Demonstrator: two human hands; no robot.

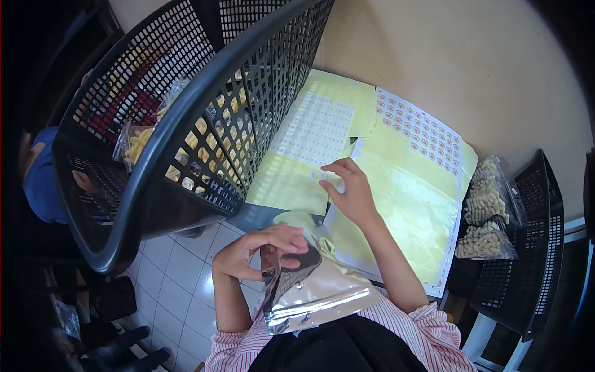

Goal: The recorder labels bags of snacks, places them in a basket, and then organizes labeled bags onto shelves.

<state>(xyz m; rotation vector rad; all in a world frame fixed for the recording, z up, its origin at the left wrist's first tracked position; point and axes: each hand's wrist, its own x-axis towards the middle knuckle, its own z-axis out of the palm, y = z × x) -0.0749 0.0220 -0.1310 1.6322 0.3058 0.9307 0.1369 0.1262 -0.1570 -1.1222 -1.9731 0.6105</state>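
My left hand point(263, 248) has its fingers curled over the upper part of a shiny silver foil pouch point(322, 291), which lies against my lap and the table edge. My right hand point(352, 193) hovers at the lower right of a white sheet of small labels point(316, 127), thumb and forefinger curved with a gap between their tips. No label can be made out in them. Yellowish backing paper point(285, 186) lies under the label sheet. Right of it is a larger yellow sheet point(406, 192), with rows of round orange stickers point(424, 133) at its far end.
A big black plastic basket point(139, 180) stands tilted on the left, holding clear bags of yellow snacks point(136, 146). On the right, bags of pale snacks point(486, 198) lie beside another black basket point(517, 260). A person in blue point(43, 177) is beyond the left basket.
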